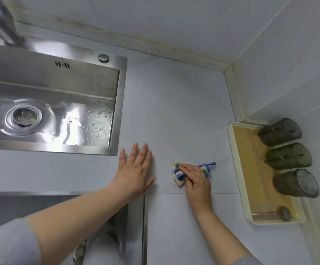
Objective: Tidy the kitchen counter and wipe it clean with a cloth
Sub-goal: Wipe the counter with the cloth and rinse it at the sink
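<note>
A small bunched cloth (178,175), white with blue and green marks, lies on the pale counter (174,111). My right hand (196,177) lies on top of it, fingers flat, pressing it onto the counter. My left hand (135,170) rests flat on the counter to the cloth's left, fingers spread and straight, just below the sink's front right corner.
A steel sink (120,104) with a strainer drain (23,116) and water drops fills the left. A tap (0,22) stands at the top left. At the right wall a cream tray (235,159) holds three tinted glasses (287,155) and a small round thing.
</note>
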`<state>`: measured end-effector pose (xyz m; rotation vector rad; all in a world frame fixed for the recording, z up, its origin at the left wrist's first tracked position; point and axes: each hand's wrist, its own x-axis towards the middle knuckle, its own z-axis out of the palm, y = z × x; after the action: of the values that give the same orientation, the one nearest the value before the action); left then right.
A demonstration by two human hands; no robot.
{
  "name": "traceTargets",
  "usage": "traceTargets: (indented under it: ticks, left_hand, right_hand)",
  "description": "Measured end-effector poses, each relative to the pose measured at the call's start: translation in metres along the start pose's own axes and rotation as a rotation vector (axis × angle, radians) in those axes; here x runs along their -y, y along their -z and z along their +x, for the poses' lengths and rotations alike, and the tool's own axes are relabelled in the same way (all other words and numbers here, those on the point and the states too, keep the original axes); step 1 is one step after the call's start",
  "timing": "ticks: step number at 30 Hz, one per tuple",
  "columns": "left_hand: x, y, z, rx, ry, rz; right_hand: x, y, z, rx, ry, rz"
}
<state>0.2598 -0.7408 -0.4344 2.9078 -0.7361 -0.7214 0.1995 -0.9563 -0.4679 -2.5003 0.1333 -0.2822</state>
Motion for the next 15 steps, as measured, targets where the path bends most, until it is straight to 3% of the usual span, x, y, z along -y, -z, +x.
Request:
traceTargets:
  ticks: [11, 15]
  left_hand:
    - [-0.022, -0.028, -0.045, -0.040, 0.038, -0.021]
    - [-0.016, -0.019, -0.040, -0.058, 0.028, -0.014]
  right_hand:
    - [0.014, 0.019, -0.085, -0.005, -0.034, -0.006]
    - [0.022, 0.032, -0.065, -0.071, -0.183, 0.108]
